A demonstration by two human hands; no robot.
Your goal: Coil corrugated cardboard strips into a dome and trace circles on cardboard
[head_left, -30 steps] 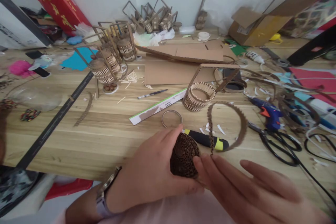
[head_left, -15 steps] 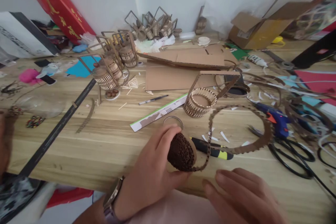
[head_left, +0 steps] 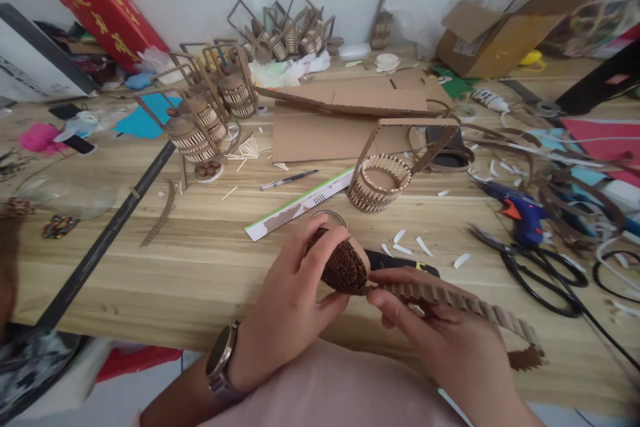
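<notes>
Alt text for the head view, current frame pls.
A person's left hand grips a tight brown roll of corrugated cardboard while the right hand holds the loose strip leading from it. Beyond the hands, a small handled basket stands on a cluttered wooden table; scissors and a blue glue gun lie to the right.

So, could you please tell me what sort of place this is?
Probably a craft workshop: the wooden table holds a blue glue gun, black-handled scissors and several small handled baskets.
</notes>
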